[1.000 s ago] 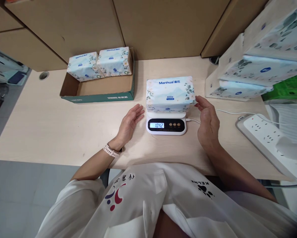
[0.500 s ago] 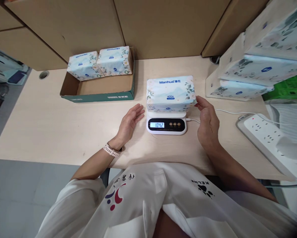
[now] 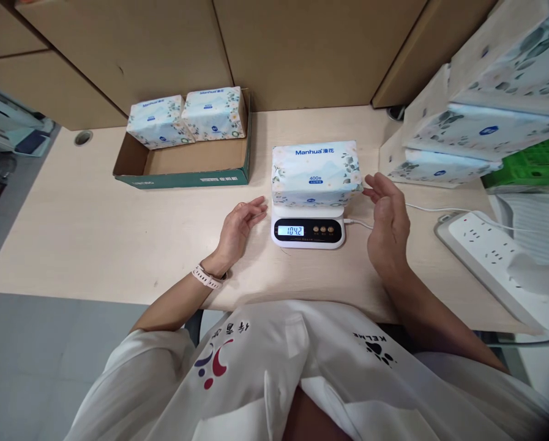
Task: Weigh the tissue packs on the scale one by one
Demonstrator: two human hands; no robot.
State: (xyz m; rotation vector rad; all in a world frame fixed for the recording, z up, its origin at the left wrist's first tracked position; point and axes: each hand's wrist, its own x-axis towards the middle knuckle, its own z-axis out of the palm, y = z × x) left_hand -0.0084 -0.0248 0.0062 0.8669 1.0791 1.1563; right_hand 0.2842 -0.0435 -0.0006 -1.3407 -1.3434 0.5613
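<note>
A tissue pack [image 3: 315, 171] with a pale blue floral print lies across the platform of a white digital scale [image 3: 308, 212]. The scale's lit display [image 3: 291, 231] reads about 104.2. My left hand [image 3: 240, 231] is open on the desk side to the left of the scale, fingers stretched toward it and holding nothing. On the other side my right hand [image 3: 388, 223] is open, its fingertips just off the pack's right end. The pack covers most of the scale's platform.
Two similar tissue packs [image 3: 214, 113] sit at the back of an open green cardboard box [image 3: 182, 179]. More large packs [image 3: 485, 131] are stacked at the right. A power strip [image 3: 499, 251] and a white cable [image 3: 359, 223] lie near my right arm. Brown boxes [image 3: 297, 55] line the back.
My right hand has drawn slightly away to the right from the pack's end. My left hand has barely shifted. The pack and the displayed number stay the same.
</note>
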